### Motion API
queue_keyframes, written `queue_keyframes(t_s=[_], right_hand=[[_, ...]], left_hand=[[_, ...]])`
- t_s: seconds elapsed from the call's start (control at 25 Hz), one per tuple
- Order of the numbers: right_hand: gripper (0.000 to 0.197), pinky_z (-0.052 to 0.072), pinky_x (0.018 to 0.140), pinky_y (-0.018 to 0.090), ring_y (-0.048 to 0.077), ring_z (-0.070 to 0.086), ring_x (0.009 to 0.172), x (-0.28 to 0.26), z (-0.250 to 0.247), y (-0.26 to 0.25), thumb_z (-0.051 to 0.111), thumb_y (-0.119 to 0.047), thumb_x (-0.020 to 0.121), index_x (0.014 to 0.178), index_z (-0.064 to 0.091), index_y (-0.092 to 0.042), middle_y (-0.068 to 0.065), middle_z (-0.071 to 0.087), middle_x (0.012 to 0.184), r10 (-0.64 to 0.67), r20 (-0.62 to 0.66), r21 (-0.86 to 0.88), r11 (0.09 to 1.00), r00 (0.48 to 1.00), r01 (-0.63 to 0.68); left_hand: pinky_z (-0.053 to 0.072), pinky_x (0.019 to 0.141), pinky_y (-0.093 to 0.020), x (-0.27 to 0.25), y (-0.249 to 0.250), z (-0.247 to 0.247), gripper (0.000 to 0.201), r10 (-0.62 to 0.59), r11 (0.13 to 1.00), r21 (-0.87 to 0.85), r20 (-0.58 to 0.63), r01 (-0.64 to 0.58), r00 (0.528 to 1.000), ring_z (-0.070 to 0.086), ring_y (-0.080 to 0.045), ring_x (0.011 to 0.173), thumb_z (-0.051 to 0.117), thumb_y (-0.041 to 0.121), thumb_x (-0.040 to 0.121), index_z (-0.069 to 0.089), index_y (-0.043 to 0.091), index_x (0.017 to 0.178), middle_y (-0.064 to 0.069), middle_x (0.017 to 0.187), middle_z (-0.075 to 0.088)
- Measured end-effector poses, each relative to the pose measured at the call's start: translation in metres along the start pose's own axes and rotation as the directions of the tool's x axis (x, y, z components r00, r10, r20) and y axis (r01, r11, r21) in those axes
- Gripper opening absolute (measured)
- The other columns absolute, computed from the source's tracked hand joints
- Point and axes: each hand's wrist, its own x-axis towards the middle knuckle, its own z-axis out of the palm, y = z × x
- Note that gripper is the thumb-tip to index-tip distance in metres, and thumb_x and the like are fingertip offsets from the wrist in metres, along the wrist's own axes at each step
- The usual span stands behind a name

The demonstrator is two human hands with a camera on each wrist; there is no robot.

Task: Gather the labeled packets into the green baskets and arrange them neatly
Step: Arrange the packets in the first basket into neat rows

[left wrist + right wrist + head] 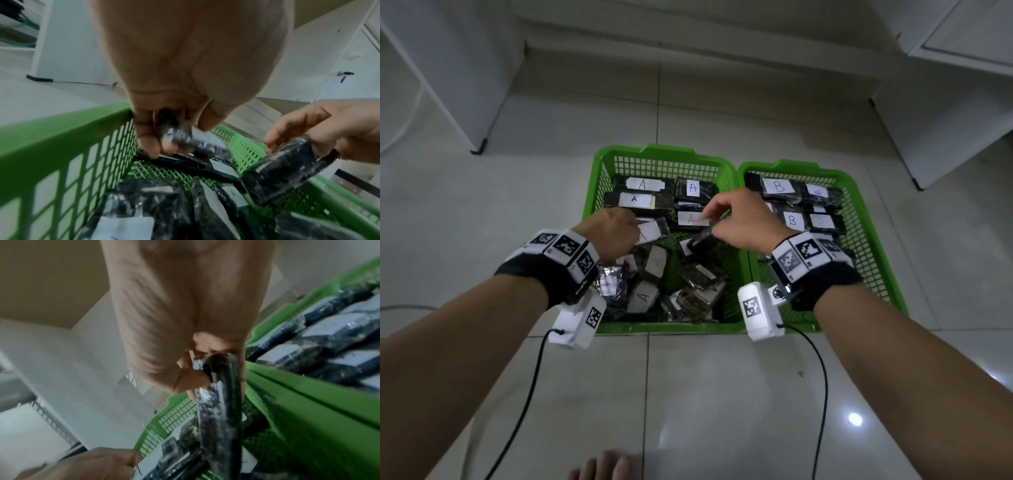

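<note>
Packets in dark wrap with white paper labels fill two green baskets set side by side, touching, on the tiled floor (722, 394). At the near end of the left basket (599, 171) lies a loose heap of packets (654, 287), tilted and overlapping; the count there cannot be told, though one label clearly reads A. Above the middle of that basket both hands work. The left hand (613, 233) has its fingers (148, 142) curled round one packet (652, 231), white label upward. The right hand (739, 219) pinches a second packet (702, 240) by its upper end between thumb and fingers (191, 378), so that it hangs down into the basket in the right wrist view. Beyond the hands, at the far end of the left basket, four packets lie flat in tidy rows, each marked A (642, 184). The right basket (859, 192) holds at least four flat packets in two rows, two of them plainly marked B (779, 186); the labels on the others are too faint to read, and the right forearm hides that basket's near part.
</note>
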Motion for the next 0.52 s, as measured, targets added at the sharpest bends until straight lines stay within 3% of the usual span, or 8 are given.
queue_keyframes(t_s=[0.08,0.12,0.2,0.24,0.28,0.36,0.44,0.52], right_hand=[[0.017,0.049,0.070,0.016,0.003,0.065,0.085,-0.002,0.002,-0.006,0.065,-0.002,0.088,0.097,0.077,-0.011,-0.006,0.071,0.092,0.050,-0.086,0.160,0.986,0.995,-0.036],[0.015,0.052,0.074,0.020,0.006,0.066,0.087,-0.002,0.004,-0.008,0.066,-0.004,0.088,0.097,0.076,-0.010,-0.004,0.072,0.093,0.083,-0.047,0.251,0.965,0.995,-0.069],[0.015,0.058,0.083,0.032,0.021,0.071,0.092,-0.006,0.008,-0.014,0.067,-0.009,0.092,0.106,0.072,-0.009,0.006,0.073,0.101,0.085,0.229,0.464,0.866,0.970,-0.186],[0.018,0.059,0.085,0.034,0.026,0.072,0.092,-0.008,0.012,-0.015,0.065,-0.012,0.095,0.111,0.069,-0.006,0.011,0.073,0.103,0.049,0.360,0.534,0.808,0.932,-0.249],[0.021,0.059,0.088,0.037,0.028,0.072,0.095,-0.007,0.015,-0.015,0.062,-0.014,0.097,0.115,0.068,-0.005,0.013,0.073,0.105,0.037,0.397,0.515,0.818,0.917,-0.256],[0.022,0.055,0.095,0.037,0.025,0.069,0.105,-0.003,0.020,-0.011,0.061,-0.010,0.096,0.116,0.069,-0.009,0.009,0.071,0.113,0.066,0.281,0.164,0.980,0.957,-0.115],[0.032,0.053,0.092,0.034,0.021,0.062,0.109,-0.004,0.029,-0.009,0.063,-0.011,0.093,0.124,0.065,-0.013,0.004,0.065,0.120,0.100,0.262,-0.243,0.970,0.960,-0.035],[0.042,0.054,0.090,0.037,0.023,0.061,0.107,-0.006,0.041,-0.005,0.070,-0.024,0.090,0.129,0.058,-0.014,0.004,0.062,0.120,0.166,0.336,-0.358,0.933,0.927,-0.038]], left_hand=[[0.036,0.065,-0.032,-0.005,0.004,-0.008,0.031,-0.030,0.991,-0.136,-0.106,0.015,0.994,0.049,-0.026,0.074,0.036,0.018,0.102,0.052,0.009,0.077,-0.011,0.084,0.055],[0.035,0.060,-0.030,-0.007,0.005,-0.012,0.034,-0.040,0.973,-0.232,-0.138,0.007,0.990,0.049,-0.024,0.070,0.033,0.022,0.104,0.050,0.009,0.078,-0.009,0.082,0.054],[0.035,0.059,-0.028,-0.010,0.007,-0.016,0.039,-0.026,0.944,-0.329,-0.150,-0.025,0.988,0.051,-0.019,0.072,0.029,0.037,0.106,0.052,0.009,0.090,-0.006,0.083,0.054],[0.039,0.064,-0.028,-0.009,0.006,-0.015,0.045,0.013,0.951,-0.305,-0.117,-0.048,0.993,0.053,-0.019,0.076,0.026,0.046,0.104,0.054,0.011,0.099,-0.006,0.088,0.056],[0.043,0.069,-0.031,-0.006,0.003,-0.013,0.052,0.068,0.973,-0.215,-0.067,-0.081,0.995,0.055,-0.021,0.080,0.022,0.056,0.101,0.054,0.015,0.108,-0.010,0.094,0.058],[0.045,0.070,-0.033,-0.002,-0.004,-0.005,0.067,0.115,0.993,-0.009,0.050,-0.115,0.992,0.056,-0.023,0.079,0.019,0.066,0.096,0.056,0.013,0.110,-0.015,0.098,0.060],[0.041,0.065,-0.030,0.001,-0.007,0.003,0.060,0.059,0.998,0.005,0.104,-0.060,0.993,0.057,-0.020,0.077,0.030,0.061,0.098,0.060,0.009,0.092,-0.011,0.091,0.061],[0.042,0.065,-0.030,0.001,-0.006,0.009,0.048,0.034,0.996,0.074,0.130,-0.044,0.991,0.059,-0.019,0.080,0.040,0.053,0.099,0.058,0.014,0.080,-0.008,0.090,0.061]])
